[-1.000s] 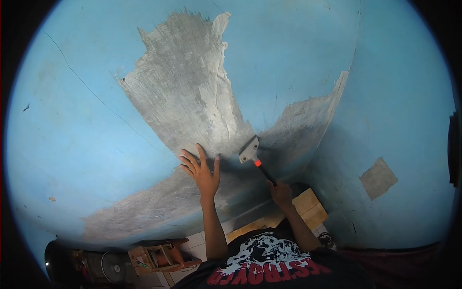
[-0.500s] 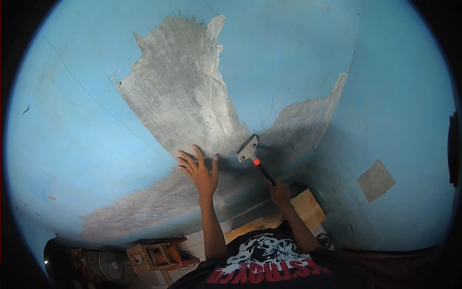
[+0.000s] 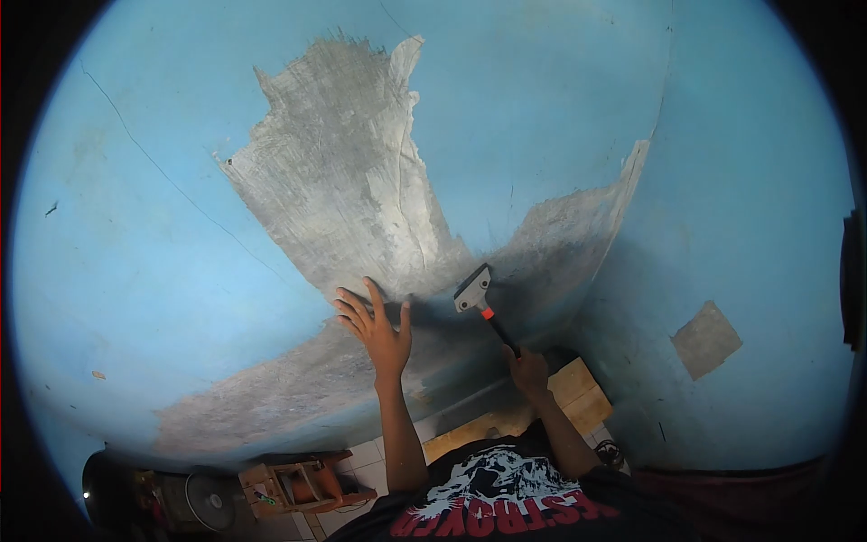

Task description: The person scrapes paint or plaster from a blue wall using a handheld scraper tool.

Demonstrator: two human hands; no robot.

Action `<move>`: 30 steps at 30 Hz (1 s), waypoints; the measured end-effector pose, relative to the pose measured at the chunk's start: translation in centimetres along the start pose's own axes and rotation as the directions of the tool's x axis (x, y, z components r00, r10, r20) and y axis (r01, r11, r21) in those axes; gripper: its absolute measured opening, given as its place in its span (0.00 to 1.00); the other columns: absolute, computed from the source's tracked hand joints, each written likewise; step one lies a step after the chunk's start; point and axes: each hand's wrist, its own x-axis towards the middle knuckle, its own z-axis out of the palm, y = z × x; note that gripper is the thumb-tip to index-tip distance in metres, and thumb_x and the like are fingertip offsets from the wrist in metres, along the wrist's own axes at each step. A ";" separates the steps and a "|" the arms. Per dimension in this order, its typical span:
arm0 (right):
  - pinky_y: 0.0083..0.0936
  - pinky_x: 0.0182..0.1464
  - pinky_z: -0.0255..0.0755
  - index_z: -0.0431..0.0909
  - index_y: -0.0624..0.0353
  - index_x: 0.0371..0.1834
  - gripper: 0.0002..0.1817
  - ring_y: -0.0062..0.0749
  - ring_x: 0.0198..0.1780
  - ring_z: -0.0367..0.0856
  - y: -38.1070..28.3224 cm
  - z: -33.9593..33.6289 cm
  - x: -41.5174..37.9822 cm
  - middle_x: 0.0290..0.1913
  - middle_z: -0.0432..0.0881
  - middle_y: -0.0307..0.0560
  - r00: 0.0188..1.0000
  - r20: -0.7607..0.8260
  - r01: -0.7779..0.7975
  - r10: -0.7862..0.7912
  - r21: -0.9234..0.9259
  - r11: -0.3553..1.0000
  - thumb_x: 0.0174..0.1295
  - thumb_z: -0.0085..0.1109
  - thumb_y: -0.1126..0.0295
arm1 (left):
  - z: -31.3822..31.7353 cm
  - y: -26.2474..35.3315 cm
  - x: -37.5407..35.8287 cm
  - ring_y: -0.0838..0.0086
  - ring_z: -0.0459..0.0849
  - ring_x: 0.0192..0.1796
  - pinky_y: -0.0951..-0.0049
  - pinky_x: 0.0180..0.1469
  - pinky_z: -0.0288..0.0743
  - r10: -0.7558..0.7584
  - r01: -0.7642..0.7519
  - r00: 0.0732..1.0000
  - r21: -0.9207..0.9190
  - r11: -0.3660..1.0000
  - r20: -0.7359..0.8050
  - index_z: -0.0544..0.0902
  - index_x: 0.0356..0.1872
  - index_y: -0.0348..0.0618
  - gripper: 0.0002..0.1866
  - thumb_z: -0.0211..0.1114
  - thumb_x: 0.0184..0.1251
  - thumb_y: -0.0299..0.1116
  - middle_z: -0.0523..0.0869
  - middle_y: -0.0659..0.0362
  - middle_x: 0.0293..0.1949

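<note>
My right hand (image 3: pixel 527 372) is wrapped round the black handle of a scraper (image 3: pixel 473 289), which has a wide grey metal head and an orange band at its neck. The scraper head is up near the wall, by the lower edge of the blue paint. To its left, my left hand (image 3: pixel 384 339) lies with fingers spread against the bare grey patch (image 3: pixel 334 172). That patch has ragged edges and pale scrape marks, and it joins a grey band running low along the blue wall (image 3: pixel 524 99).
A wooden stool (image 3: pixel 302 483) and a round fan (image 3: pixel 209 501) stand low at the left. A yellowish board (image 3: pixel 578 393) lies on the floor below my right arm. The adjoining right wall bears a square grey patch (image 3: pixel 706 340). Thin cracks run across the blue paint.
My right hand has brought the scraper slightly down and to the right, away from the paint edge. My left hand stays spread on the wall, with the view shifted a little.
</note>
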 end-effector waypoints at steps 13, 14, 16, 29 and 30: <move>0.54 0.30 0.73 0.78 0.62 0.30 0.30 0.65 0.28 0.83 -1.7 0.4 1.7 0.20 0.80 0.60 0.990 -0.083 0.116 -0.112 0.045 0.992 0.74 0.57 0.43 | -0.5 0.0 -0.1 0.30 0.30 0.83 0.30 0.78 0.29 0.011 -0.011 1.000 0.008 1.000 0.018 0.54 0.85 0.53 0.44 0.65 0.75 0.51 0.34 0.32 0.83; 0.54 0.31 0.74 0.78 0.62 0.29 0.29 0.65 0.28 0.83 -2.4 -0.2 2.0 0.20 0.80 0.60 0.992 -0.075 0.104 -0.102 0.030 0.994 0.74 0.57 0.43 | -0.5 0.1 -0.1 0.30 0.30 0.83 0.29 0.78 0.29 0.009 -0.009 1.000 0.006 1.000 0.020 0.54 0.85 0.53 0.44 0.65 0.74 0.51 0.34 0.32 0.83; 0.54 0.31 0.74 0.78 0.61 0.29 0.29 0.65 0.28 0.83 -2.9 -0.5 1.9 0.20 0.80 0.60 0.994 -0.067 0.090 -0.089 0.015 0.996 0.74 0.57 0.43 | -0.3 0.0 -0.1 0.30 0.30 0.83 0.29 0.78 0.29 0.008 -0.008 1.000 0.004 1.000 0.018 0.54 0.85 0.53 0.44 0.65 0.75 0.51 0.34 0.32 0.83; 0.53 0.33 0.75 0.81 0.60 0.34 0.29 0.63 0.31 0.85 -1.4 0.4 1.1 0.23 0.82 0.59 0.996 -0.016 0.088 -0.088 0.030 0.996 0.74 0.55 0.41 | -0.4 0.0 0.0 0.29 0.29 0.83 0.30 0.78 0.27 0.011 -0.011 0.999 -0.003 1.000 0.036 0.53 0.85 0.51 0.44 0.63 0.76 0.53 0.33 0.31 0.83; 0.53 0.33 0.75 0.81 0.60 0.34 0.29 0.63 0.31 0.85 -0.8 1.0 0.8 0.23 0.82 0.60 0.998 -0.015 0.064 -0.064 0.008 0.998 0.74 0.55 0.41 | -0.5 -0.1 0.0 0.29 0.29 0.83 0.30 0.78 0.27 0.013 -0.013 0.999 -0.002 1.000 0.033 0.53 0.85 0.51 0.44 0.63 0.76 0.53 0.33 0.31 0.83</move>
